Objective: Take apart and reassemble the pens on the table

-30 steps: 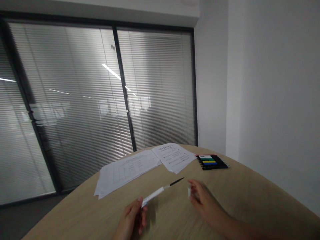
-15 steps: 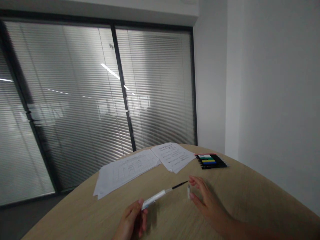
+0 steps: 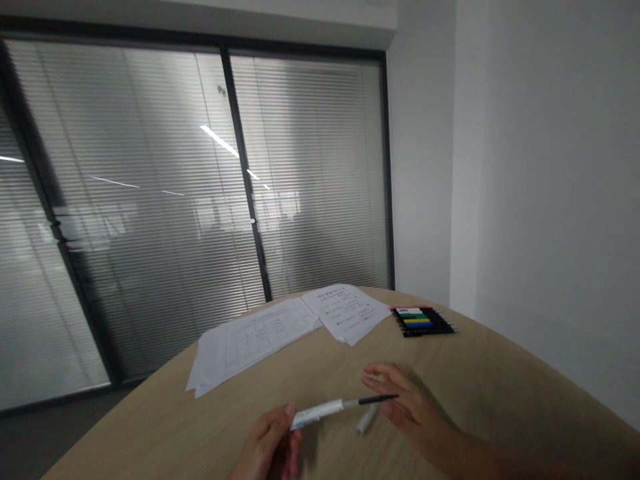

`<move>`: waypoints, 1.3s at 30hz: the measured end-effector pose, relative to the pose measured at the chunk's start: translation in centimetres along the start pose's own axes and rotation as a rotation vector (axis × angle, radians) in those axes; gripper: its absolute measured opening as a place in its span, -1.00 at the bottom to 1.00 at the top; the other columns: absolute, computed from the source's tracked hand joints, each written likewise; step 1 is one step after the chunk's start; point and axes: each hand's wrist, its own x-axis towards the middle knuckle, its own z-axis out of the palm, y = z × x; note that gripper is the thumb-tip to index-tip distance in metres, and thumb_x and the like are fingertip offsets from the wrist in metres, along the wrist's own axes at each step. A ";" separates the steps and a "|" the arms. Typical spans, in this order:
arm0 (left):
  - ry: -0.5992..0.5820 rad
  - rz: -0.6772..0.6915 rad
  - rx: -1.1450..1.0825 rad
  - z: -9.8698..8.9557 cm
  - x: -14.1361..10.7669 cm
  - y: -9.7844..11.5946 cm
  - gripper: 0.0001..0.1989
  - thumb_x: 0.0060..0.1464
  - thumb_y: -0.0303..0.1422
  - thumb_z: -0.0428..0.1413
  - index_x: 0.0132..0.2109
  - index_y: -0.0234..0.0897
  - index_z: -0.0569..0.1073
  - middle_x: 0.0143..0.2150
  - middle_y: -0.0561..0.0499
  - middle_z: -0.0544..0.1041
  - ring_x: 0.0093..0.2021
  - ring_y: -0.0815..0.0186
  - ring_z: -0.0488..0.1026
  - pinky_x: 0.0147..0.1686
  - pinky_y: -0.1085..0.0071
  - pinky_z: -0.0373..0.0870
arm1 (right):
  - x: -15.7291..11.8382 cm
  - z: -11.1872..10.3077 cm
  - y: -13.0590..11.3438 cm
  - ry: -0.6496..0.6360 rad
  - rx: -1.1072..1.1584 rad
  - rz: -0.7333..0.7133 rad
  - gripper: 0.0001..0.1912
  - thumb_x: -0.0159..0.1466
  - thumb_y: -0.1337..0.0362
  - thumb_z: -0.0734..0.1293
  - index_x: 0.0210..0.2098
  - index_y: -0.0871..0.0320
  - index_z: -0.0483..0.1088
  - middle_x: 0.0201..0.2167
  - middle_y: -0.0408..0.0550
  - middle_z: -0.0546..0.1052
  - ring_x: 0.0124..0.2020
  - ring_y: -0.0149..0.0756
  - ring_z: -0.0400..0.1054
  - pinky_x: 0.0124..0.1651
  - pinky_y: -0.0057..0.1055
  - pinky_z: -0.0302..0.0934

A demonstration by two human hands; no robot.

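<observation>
In my left hand (image 3: 270, 437) I hold a white pen (image 3: 317, 413) by its rear end, thumb on top. From its front runs a pale neck, then a slim black piece (image 3: 373, 400) that tapers to a point. My right hand (image 3: 405, 403) is open at that tip, fingers apart. The point overlaps the fingers in view; whether they touch I cannot tell. Just below the black piece is a small whitish cap-like tube (image 3: 367, 420), tilted and apart from the right fingertips. It seems to be on the table (image 3: 330, 460).
Printed sheets (image 3: 255, 340) lie at the table's far left side, and another printed page (image 3: 345, 310) overlaps them. To the right of it is a flat row of black pens (image 3: 423, 321) with coloured bands. Behind the curved table edge stand a blinded glass partition (image 3: 320, 180) and a white wall (image 3: 540, 200).
The whitish tube has left my right fingers and sits lower, to the left. The pen has swung flatter and slightly right, its black tip now before my right fingers, which have spread.
</observation>
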 end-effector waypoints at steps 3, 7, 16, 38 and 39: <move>-0.006 0.005 0.026 0.1 -0.1 -0.1 -0.50 -0.24 0.11 0.10 -0.62 -0.29 0.32 -0.83 0.13 0.30 -0.80 0.51 0.11 -0.77 0.58 0.03 | 0.0 -0.1 0.0 -0.015 0.016 -0.015 -0.60 0.26 0.03 0.05 -0.02 -0.06 0.33 0.01 -0.03 0.35 0.03 -0.21 0.21 0.07 -0.21 0.08; -0.018 -0.008 0.048 0.1 -0.1 -0.1 -0.49 -0.26 0.13 0.09 -0.61 -0.28 0.33 -0.84 0.13 0.29 -0.82 0.51 0.08 -0.77 0.57 0.00 | 0.0 -0.2 -0.3 -0.047 0.068 0.021 -0.60 0.28 0.06 0.03 -0.03 -0.03 0.33 -0.04 -0.01 0.37 -0.01 -0.25 0.25 0.05 -0.24 0.11; 0.107 0.020 0.090 -0.3 1.2 -0.6 -0.48 -0.31 0.17 0.04 -0.63 -0.25 0.30 -0.84 0.14 0.28 -0.83 0.48 0.07 -0.79 0.55 -0.01 | 0.0 0.0 0.5 0.232 0.152 0.234 -0.58 0.26 0.01 0.01 -0.31 0.07 0.38 -0.28 -0.02 0.46 -0.16 -0.22 0.32 -0.04 -0.26 0.17; 0.002 0.536 0.991 -2.2 1.8 0.0 -0.88 -0.06 -0.36 0.06 -0.39 -0.21 0.49 -0.33 -0.07 0.49 -0.27 0.20 0.43 -0.22 0.32 0.36 | 0.9 1.5 2.2 -0.170 -0.057 0.271 -0.81 0.10 0.40 0.21 -0.35 0.13 0.45 -0.38 -0.09 0.50 -0.29 -0.32 0.33 -0.22 -0.43 0.17; 0.000 0.549 1.014 -2.2 1.8 -0.1 -0.89 -0.06 -0.38 0.05 -0.38 -0.22 0.48 -0.32 -0.07 0.49 -0.26 0.20 0.43 -0.21 0.30 0.36 | 0.9 1.5 2.0 -0.165 -0.064 0.239 -0.81 0.11 0.40 0.21 -0.35 0.13 0.44 -0.38 -0.09 0.49 -0.29 -0.33 0.33 -0.21 -0.42 0.16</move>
